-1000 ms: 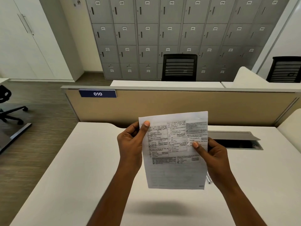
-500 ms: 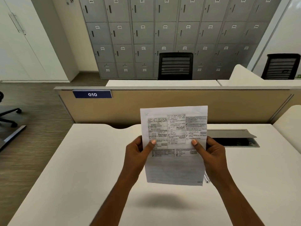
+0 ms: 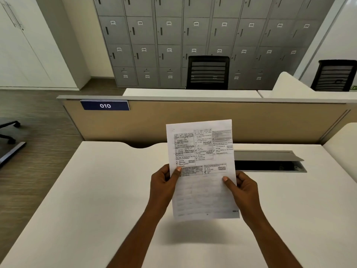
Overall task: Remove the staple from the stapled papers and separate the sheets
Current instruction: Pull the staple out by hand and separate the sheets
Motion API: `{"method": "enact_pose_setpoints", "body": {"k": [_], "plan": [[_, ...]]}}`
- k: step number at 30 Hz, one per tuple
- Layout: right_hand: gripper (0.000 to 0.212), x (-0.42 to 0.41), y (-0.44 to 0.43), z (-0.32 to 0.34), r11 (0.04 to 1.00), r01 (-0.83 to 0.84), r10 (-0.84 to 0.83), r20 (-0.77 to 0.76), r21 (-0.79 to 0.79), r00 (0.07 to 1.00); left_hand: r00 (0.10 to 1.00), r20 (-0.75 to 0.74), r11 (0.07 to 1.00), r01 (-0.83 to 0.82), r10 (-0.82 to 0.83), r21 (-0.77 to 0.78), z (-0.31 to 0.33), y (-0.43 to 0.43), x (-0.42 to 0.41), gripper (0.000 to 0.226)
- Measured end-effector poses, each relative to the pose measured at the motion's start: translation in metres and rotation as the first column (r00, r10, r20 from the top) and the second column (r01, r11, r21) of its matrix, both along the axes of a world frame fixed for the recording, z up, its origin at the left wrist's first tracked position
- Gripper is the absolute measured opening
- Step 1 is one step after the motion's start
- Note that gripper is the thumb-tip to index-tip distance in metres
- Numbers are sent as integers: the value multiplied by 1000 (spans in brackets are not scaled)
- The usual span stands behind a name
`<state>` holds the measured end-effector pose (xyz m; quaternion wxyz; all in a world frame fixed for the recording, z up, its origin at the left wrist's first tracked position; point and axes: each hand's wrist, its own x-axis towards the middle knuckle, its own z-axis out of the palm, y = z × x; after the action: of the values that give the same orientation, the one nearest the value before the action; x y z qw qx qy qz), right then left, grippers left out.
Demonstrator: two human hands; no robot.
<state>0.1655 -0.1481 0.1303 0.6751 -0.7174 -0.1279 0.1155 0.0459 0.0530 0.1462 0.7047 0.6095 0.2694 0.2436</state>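
Both hands, left (image 3: 164,182) and right (image 3: 243,187), pinch the thin printed papers (image 3: 201,169) upright above the smooth white desk (image 3: 96,200); their grip now sits lower on the sheets than before.

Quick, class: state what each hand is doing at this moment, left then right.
Left hand: closed on the left edge of the stapled papers, held above the desk.
Right hand: closed on their right edge.
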Motion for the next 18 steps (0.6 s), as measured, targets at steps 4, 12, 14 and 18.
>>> {"method": "enact_pose_setpoints", "body": {"k": [4, 12, 14, 18], "plan": [[13, 13, 6, -21, 995, 72, -72, 2, -72, 997, 984, -170, 993, 73, -56, 94, -35, 3, 6, 17], [13, 16, 2, -86, 945, 49, -82, -87, -325, 993, 885, -461, 971, 164, -67, 173, -105, -11, -2, 13], [15, 11, 1, -99, 911, 77, -124, -89, -404, 988, 859, -508, 956, 199, -65, 214, -119, -15, -2, 12], [16, 2, -1, -116, 841, 87, -143, -64, -533, 988, 813, -579, 910, 280, -55, 307, -136, -22, 0, 16]]}}
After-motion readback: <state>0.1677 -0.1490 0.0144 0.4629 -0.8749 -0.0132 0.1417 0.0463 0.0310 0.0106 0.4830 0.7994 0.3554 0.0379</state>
